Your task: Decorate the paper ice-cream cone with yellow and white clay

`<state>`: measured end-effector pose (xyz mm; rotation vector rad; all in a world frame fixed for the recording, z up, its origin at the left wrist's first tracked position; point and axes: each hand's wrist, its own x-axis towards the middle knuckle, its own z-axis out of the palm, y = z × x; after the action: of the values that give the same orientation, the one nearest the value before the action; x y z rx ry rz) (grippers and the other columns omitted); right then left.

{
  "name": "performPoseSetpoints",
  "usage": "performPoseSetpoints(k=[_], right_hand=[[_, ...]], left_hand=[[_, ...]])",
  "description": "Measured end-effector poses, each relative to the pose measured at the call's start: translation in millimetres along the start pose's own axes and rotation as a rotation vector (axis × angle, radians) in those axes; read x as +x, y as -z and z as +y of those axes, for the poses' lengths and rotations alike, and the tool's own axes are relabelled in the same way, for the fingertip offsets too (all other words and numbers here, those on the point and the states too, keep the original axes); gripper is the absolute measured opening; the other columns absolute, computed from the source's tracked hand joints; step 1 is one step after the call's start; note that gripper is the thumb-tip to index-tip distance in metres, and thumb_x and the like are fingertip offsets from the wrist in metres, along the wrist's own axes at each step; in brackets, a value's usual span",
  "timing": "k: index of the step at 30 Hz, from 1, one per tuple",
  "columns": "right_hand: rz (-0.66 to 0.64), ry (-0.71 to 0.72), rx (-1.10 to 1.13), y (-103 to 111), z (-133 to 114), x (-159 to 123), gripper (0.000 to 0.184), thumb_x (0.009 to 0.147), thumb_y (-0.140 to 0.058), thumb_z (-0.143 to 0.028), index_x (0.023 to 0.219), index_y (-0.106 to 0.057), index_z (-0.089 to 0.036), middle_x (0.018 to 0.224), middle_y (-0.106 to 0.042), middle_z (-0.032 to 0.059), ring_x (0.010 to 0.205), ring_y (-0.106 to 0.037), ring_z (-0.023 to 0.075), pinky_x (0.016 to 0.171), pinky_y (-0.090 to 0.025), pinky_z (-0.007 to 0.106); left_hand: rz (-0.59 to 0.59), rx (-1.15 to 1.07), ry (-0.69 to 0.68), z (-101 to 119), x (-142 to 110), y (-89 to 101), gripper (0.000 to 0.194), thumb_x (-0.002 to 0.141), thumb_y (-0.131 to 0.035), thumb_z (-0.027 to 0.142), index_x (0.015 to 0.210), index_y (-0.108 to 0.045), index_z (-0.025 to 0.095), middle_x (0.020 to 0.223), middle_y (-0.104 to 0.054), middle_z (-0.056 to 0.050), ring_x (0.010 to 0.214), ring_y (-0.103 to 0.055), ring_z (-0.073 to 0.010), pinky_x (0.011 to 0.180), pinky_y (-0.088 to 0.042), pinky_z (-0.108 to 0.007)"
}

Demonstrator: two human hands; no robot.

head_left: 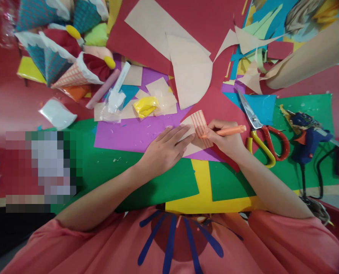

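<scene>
My left hand (169, 146) lies flat with fingers stretched over a beige foam or paper piece (188, 122), holding it against the purple sheet (120, 135). Orange lines run across the right end of that piece, some crossing. My right hand (225, 139) is closed round an orange marker (232, 130); its tip touches the striped end. Beyond my hands rests a beige rounded cut-out (189, 72) on red sheets (215, 102). Scissors (255, 121) with red and yellow handles lie just right of my right hand.
A blue glue gun (307, 142) with its cord lies at the right on a green sheet (306, 106). Cone-shaped crafts (80, 72) crowd the upper left. Nearer stand a yellow clay packet (146, 106) and a white packet (58, 113). A beige roll (309, 57) leans in from the upper right.
</scene>
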<state>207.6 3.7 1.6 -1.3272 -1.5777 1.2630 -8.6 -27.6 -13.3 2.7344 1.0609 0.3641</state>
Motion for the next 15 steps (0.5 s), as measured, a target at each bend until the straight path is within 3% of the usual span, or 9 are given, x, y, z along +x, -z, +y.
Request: performPoseSetpoints(k=[7, 15], right_hand=[[0.112, -0.043, 0.100, 0.8, -0.3, 0.6, 0.024, 0.075, -0.059, -0.024, 0.053, -0.053, -0.019, 0.046, -0.048, -0.0060, 0.043, -0.040, 0.0054, 0.043, -0.030, 0.023], [0.050, 0.023, -0.004, -0.7, 4.2, -1.2, 0.023, 0.082, -0.063, -0.029, 0.062, -0.060, -0.018, 0.055, -0.058, -0.0027, 0.050, -0.049, 0.0082, 0.048, -0.037, 0.023]], left_hand=[[0.004, 0.001, 0.014, -0.2, -0.4, -0.7, 0.041, 0.097, -0.041, 0.020, 0.137, -0.047, 0.014, 0.146, -0.050, -0.014, 0.135, -0.049, -0.0266, 0.110, -0.043, -0.046], [-0.007, -0.034, 0.040, -0.2, -0.7, -1.2, 0.042, 0.098, -0.041, 0.023, 0.138, -0.047, 0.015, 0.148, -0.047, -0.015, 0.137, -0.046, -0.0276, 0.112, -0.040, -0.048]])
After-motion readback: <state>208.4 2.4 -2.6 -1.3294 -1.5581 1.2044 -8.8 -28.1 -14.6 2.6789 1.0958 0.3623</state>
